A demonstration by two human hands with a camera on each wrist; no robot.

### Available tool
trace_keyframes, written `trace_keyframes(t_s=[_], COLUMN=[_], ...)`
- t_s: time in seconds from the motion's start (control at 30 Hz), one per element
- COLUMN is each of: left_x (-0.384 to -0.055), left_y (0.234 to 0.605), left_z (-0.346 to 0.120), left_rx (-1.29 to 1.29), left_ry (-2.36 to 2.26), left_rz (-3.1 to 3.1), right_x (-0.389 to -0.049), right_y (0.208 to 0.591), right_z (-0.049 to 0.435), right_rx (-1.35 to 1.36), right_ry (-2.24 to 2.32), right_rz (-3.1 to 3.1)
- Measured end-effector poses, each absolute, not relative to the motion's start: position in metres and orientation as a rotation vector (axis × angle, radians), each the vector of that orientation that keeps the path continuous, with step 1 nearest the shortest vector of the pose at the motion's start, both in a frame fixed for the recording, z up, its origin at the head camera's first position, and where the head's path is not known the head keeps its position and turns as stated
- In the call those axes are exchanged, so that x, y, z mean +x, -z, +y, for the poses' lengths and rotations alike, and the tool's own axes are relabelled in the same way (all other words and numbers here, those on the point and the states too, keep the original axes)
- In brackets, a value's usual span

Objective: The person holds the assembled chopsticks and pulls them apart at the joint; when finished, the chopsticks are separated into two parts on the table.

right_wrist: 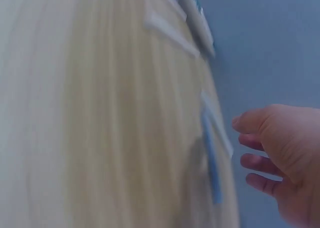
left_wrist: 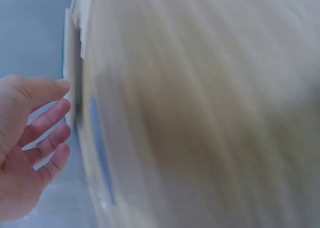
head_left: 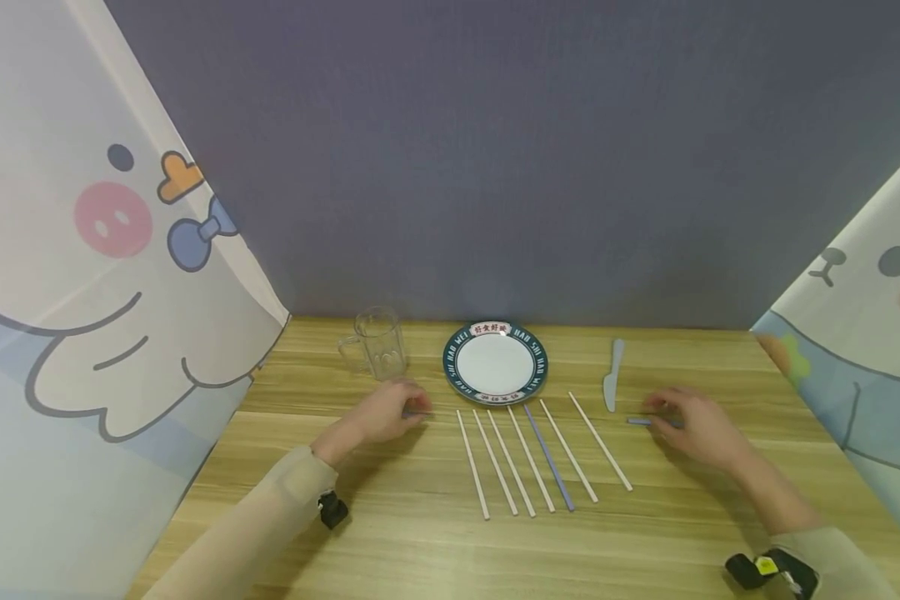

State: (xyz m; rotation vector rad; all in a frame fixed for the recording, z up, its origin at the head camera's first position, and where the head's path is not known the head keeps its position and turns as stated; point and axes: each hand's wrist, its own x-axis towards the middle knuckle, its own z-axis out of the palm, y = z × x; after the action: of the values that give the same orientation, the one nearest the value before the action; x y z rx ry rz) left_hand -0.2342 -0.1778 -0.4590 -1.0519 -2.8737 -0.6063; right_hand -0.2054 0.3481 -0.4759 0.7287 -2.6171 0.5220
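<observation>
My left hand hovers over the table with loosely curled fingers, near a thin blue stick that it partly hides. In the left wrist view a gap shows between the fingers and this blue stick. On the other side my right hand, also loosely bent, is above a second blue stick. The right wrist view shows that blue stick lying on the table, apart from the fingers. Between the hands lie several thin white sticks and one blue stick, roughly side by side.
A white plate with a dark green patterned rim stands behind the row of sticks. Left of it is a clear glass mug; to the right lies a pale knife. A grey wall closes off the back of the wooden table.
</observation>
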Motion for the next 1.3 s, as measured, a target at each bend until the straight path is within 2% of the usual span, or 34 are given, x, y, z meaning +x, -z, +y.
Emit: trace_keyframes(t_s=[0.47,0.73,1.0,1.3], left_x=[-0.233,-0.223,-0.212,-0.211], left_y=[0.429,0.416,0.414,0.437], left_z=[-0.137,-0.121,-0.106,-0.104], left_rx=[-1.285,-1.39,-1.505,-1.498], left_ry=[0.611,0.597,0.574,0.552], left_rz=[-2.859,-2.834,-2.892,-2.974], right_x=[-0.191,-0.172,-0.152,-0.141], right_y=[0.436,0.424,0.428,0.451], right_z=[0.254,0.204,0.156,0.117], right_rx=[0.91,0.906,0.908,1.046], right_ry=[-0.618,-0.703,-0.864,-0.731], right_rz=[-2.596,-2.7,-2.823,-2.848])
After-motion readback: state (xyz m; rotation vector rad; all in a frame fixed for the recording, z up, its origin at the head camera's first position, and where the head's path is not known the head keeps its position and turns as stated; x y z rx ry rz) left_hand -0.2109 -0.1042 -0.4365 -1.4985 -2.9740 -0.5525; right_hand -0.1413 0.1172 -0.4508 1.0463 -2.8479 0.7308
